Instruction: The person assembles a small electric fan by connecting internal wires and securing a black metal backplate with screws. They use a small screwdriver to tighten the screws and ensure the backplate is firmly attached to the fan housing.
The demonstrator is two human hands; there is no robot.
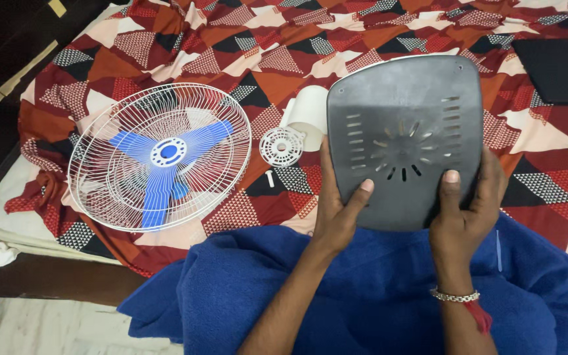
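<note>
Both hands hold a dark grey plastic fan base plate (pixel 405 131) with slots, tilted up toward me. My left hand (pixel 338 210) grips its lower left edge, thumb on the face. My right hand (pixel 465 210) grips its lower right edge, thumb on the face; a silver bracelet and red thread are on that wrist. To the left on the bed lie white wire fan guards (pixel 159 154) with a blue three-blade fan blade (pixel 165 154) inside. A small white round slotted part (pixel 282 146) and a white cylindrical part (pixel 309 112) lie just left of the plate.
A red, orange and cream patterned bedsheet (pixel 284 39) covers the bed. A blue towel (pixel 376 296) lies over my lap. A small white screw-like piece (pixel 270 178) rests on the sheet. A black flat device (pixel 557 69) with a white cable lies at the top right. Floor tiles show at the bottom left.
</note>
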